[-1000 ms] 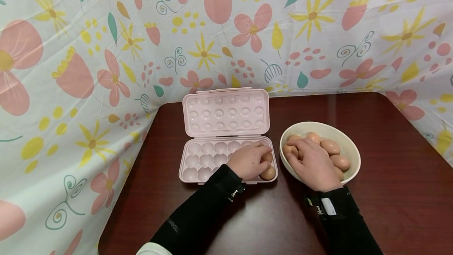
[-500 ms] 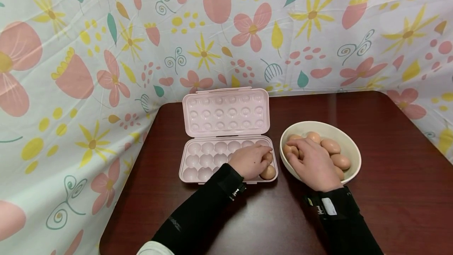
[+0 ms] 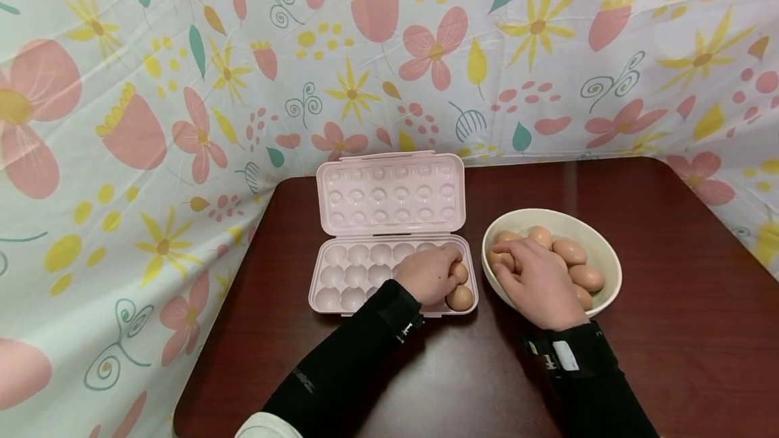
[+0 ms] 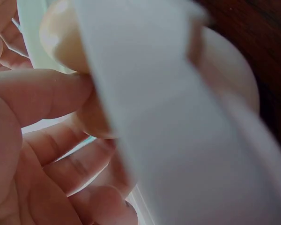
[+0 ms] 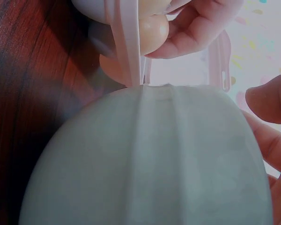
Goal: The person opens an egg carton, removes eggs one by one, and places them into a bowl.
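Note:
A pink egg carton (image 3: pixel 349 238) lies open with its lid (image 3: pixel 391 196) raised behind it. My left hand (image 3: pixel 428 276) is at the tray's right end. Its thumb and fingers pinch a brown egg (image 3: pixel 460 273) in the end column. In front of that, another egg (image 3: pixel 459 298) sits in the corner cup. The left wrist view shows the thumb (image 4: pixel 47 93) against the egg (image 4: pixel 94 117), partly hidden by the tray wall. My right hand (image 3: pixel 538 282) rests over eggs in a cream bowl (image 3: pixel 610 269). In the right wrist view its thumb (image 5: pixel 271 98) stands apart from the fingers.
Several brown eggs (image 3: pixel 569 251) lie in the bowl, close to the carton's right side. Carton and bowl stand on a dark red-brown wooden table (image 3: pixel 681 303). A floral cloth (image 3: pixel 389 53) hangs behind the table and along its left side.
My left fingers have shifted slightly, and more of the pinched egg shows in its cup. The right hand stays over the bowl. The head view has moved only a little.

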### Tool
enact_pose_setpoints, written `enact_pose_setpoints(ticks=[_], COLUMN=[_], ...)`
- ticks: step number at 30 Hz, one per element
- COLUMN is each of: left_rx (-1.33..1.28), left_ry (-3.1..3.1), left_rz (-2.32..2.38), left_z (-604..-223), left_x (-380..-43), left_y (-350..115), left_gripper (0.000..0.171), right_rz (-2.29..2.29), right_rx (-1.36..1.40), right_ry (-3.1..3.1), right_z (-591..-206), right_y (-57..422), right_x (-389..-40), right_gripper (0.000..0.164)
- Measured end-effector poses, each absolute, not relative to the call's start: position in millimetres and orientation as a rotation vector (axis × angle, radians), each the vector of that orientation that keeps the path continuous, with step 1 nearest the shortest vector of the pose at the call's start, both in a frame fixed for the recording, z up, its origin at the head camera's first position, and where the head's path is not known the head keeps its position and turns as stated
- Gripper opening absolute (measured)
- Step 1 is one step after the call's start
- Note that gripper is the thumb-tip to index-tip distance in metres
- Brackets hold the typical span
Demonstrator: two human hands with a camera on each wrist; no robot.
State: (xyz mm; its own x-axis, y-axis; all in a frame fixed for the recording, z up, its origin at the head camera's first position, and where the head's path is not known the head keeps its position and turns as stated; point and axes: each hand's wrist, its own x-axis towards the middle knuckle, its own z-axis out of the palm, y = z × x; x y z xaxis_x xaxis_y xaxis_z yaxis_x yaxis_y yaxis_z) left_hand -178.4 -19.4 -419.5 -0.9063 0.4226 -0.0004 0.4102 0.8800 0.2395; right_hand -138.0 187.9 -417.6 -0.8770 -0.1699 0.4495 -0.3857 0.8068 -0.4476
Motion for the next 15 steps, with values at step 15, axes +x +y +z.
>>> enact_pose_setpoints(ticks=[15], left_rx=[0.656], left_ry=[2.998], left_rz=[0.542], left_z=[-416.4], left_x=[-180.1], left_y=[-24.1], left_gripper=[0.019], right_rz=[0.746], right_rx=[0.418], right_ry=[-2.612], right_z=[-416.7], right_y=[190.7], right_x=[-136.6], right_gripper=[0.02])
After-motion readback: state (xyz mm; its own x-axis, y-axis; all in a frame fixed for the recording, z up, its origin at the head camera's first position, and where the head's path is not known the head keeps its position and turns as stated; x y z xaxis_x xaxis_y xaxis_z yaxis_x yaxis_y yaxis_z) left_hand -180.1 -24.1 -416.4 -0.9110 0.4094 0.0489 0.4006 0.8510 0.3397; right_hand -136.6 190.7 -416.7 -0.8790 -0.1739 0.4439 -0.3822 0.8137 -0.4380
